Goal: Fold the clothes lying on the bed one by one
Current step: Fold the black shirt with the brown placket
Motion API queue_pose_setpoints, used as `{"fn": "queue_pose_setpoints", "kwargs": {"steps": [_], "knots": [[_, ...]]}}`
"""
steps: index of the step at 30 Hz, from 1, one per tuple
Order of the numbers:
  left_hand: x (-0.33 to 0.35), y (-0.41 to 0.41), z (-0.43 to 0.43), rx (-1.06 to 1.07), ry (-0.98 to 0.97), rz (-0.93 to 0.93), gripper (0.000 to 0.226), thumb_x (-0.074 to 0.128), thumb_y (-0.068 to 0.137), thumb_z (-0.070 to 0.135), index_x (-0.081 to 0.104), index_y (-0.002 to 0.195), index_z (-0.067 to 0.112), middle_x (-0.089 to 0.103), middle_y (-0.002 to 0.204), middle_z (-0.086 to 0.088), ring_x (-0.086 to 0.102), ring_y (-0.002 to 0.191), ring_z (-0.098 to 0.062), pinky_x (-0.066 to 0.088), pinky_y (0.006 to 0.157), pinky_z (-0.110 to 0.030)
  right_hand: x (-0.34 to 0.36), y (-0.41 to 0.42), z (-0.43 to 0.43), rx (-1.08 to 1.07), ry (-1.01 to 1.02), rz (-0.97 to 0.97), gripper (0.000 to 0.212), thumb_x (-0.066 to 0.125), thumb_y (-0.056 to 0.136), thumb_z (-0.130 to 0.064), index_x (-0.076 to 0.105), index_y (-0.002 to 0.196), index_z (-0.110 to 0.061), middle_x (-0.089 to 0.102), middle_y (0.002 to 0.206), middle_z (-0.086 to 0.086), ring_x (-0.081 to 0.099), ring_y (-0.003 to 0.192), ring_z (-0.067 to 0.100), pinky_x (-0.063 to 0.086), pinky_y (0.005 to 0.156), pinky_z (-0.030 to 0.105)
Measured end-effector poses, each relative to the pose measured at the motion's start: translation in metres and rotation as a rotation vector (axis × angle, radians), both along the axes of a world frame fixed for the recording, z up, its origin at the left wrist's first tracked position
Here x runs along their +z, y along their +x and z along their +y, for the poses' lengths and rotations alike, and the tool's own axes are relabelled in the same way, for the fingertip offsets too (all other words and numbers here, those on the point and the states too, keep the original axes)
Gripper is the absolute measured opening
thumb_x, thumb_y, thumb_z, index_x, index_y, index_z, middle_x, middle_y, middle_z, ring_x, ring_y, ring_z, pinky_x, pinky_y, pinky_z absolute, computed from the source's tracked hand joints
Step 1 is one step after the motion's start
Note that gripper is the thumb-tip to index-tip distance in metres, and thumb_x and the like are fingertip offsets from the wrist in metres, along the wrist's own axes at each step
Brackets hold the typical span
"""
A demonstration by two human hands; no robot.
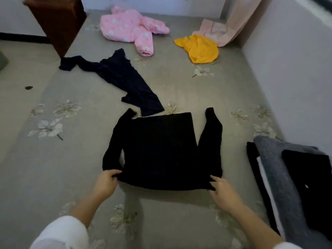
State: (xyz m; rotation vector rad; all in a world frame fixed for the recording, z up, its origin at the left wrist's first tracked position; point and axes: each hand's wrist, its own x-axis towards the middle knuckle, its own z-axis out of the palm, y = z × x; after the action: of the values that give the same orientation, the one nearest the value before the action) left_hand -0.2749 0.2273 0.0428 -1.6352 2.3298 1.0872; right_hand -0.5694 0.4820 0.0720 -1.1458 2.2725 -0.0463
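Observation:
A black long-sleeved sweater (161,150) lies spread on the grey flowered bed sheet (71,159), its sleeves pointing away from me. My left hand (106,182) pinches its near left corner. My right hand (222,191) grips its near right corner. Beyond it lie a dark navy garment (122,78), a pink spotted jacket (129,29) and a yellow top (199,48), all unfolded.
A stack of folded grey, black and white clothes (291,186) sits at the right edge of the bed. A pale pink cloth (221,31) hangs at the far right by the wall (296,69). A brown wooden cabinet (57,20) stands at the far left.

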Motion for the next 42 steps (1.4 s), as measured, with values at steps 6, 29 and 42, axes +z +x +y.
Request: {"fn": "queue_pose_setpoints", "kwargs": {"steps": [6,29,42], "knots": [[-0.047,0.045,0.035,-0.093,0.141,-0.18,0.032,0.047,0.092,0.0,0.067,0.115,0.012,0.067,0.115,-0.009,0.061,0.105,-0.026,0.039,0.072,-0.023,-0.072,0.044,0.036,0.113,0.317,-0.009,0.049,0.039,0.1,-0.021,0.033,0.148,-0.031,0.024,0.157,-0.002,0.018,0.145,0.023,0.023,0.115,0.035],[-0.134,0.028,0.111,-0.105,0.042,0.046,0.011,0.063,0.082,0.014,0.069,0.086,0.022,0.057,0.089,0.008,0.045,0.099,-0.015,0.031,0.089,-0.038,-0.15,0.092,0.071,0.246,-0.166,0.018,0.044,0.078,0.049,-0.018,0.045,0.077,-0.024,0.044,0.078,-0.008,0.049,0.068,0.015,0.032,0.057,0.024],[-0.122,0.05,0.146,0.016,0.205,-0.015,0.024,0.053,0.087,0.036,0.057,0.105,0.021,0.056,0.098,0.001,0.055,0.092,-0.019,0.041,0.075,-0.031,-0.139,0.108,0.041,-0.138,0.139,-0.314,0.05,0.059,0.075,-0.068,0.047,0.091,-0.022,0.055,0.089,-0.008,0.056,0.08,0.011,0.043,0.063,0.028]]}}
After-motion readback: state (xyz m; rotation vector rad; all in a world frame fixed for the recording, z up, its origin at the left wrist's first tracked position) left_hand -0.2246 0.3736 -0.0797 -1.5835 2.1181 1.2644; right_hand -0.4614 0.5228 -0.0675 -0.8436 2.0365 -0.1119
